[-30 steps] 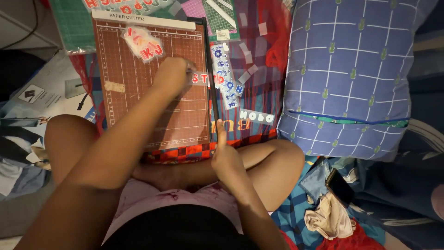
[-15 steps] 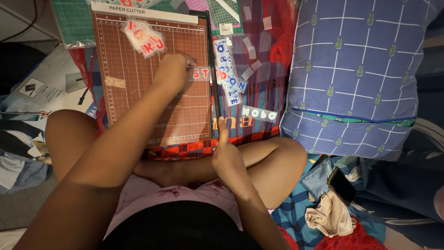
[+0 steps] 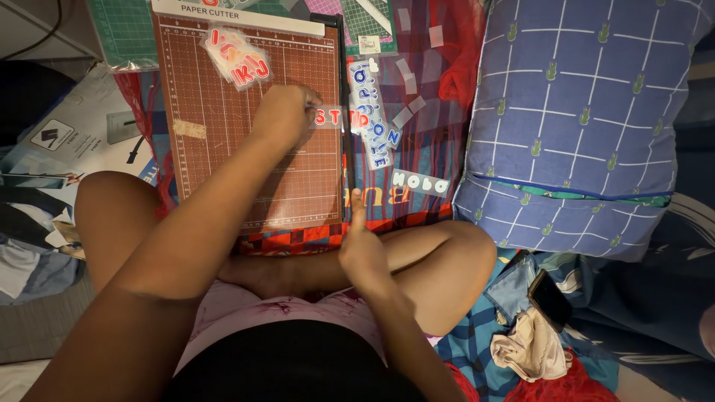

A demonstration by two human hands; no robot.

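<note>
Two hands work at a brown paper cutter [image 3: 223,141]. Its top edge is cut off at twelve o'clock. The left hand [image 3: 285,112] pinches a clear strip of red letters [image 3: 335,117] laid across the blade arm [image 3: 345,112]. The right hand [image 3: 360,246], at six o'clock, is closed over the arm's handle, which it hides. Other letter strips [image 3: 375,134] lie at three o'clock.

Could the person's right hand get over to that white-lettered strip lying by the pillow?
Probably yes. The right hand sits at the near end of the cutter arm, and the white-lettered strip lies just beyond it on the cloth, with nothing on top and only bare fabric between them.
</note>
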